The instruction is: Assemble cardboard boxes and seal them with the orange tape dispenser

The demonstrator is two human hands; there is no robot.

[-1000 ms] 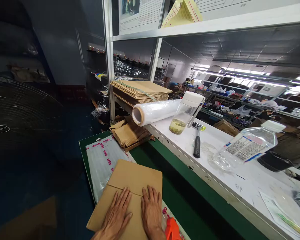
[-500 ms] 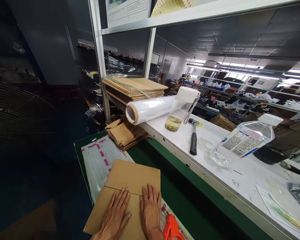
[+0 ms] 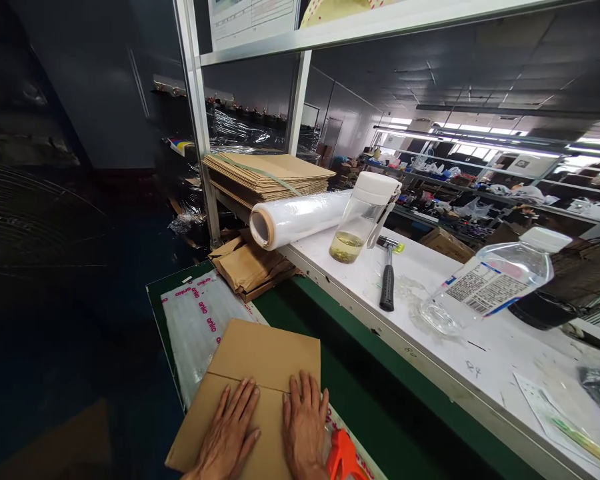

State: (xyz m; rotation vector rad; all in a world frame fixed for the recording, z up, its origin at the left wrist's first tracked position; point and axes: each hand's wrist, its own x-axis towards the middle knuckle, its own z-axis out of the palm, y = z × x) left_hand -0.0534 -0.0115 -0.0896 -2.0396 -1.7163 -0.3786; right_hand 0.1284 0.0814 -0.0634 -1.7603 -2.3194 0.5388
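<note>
A brown cardboard box [image 3: 269, 347] with its top flaps folded down lies in front of me at the bottom middle. A seam crosses its top surface. My left hand [image 3: 229, 427] presses flat on the left part of the cardboard, fingers stretched just below the seam. On the right part rests my right hand [image 3: 304, 420], palm down, its fingers slightly spread and reaching past the seam. Close beside the right wrist is an orange tape dispenser [image 3: 347, 457], partly cut off by the frame's lower edge.
Under the cardboard, a printed plastic-covered sheet [image 3: 190, 333] lies on the green bench [image 3: 360, 387]. The white shelf on the right bears a roll of clear film [image 3: 305, 220], a drinking bottle [image 3: 360, 217], a hammer [image 3: 387, 280] and a plastic bottle [image 3: 495, 280]. Flat cardboard is stacked [image 3: 275, 173] behind.
My right hand has shifted slightly to the right on the cardboard. The left hand stays almost in place, and the cardboard has hardly moved.
</note>
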